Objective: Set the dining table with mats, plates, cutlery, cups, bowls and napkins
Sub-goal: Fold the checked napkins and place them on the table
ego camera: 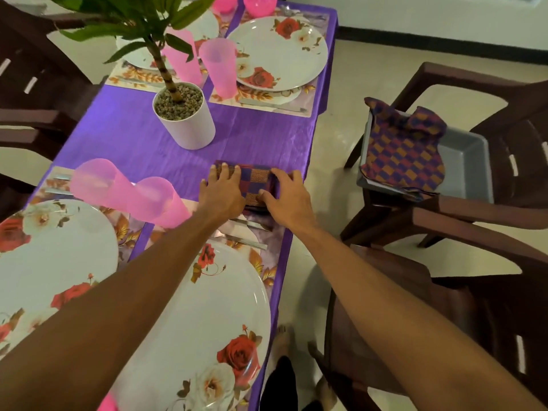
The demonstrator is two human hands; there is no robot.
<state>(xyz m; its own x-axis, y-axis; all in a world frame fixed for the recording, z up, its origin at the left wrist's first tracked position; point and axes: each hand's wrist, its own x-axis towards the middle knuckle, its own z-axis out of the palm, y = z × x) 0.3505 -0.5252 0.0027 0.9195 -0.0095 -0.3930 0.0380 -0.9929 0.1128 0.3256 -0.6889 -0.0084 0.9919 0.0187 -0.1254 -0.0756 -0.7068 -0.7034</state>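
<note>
On the purple counter [133, 137], the folded napkin [255, 177] lay just past the near plate [207, 307]. The left hand [221, 192] lay flat on it; the right hand [286, 194] gripped its edge. Brown chairs [474, 226] stood on the pale floor [338, 84].

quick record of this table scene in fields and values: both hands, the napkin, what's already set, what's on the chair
left hand: fingers flat on the folded napkin
right hand: grips the napkin's right edge, thumb on top
napkin place: on the table beyond the near right plate and its cutlery
already set: plates, pink cups
centre: potted plant
spare napkins: in a grey tray on a chair
</note>
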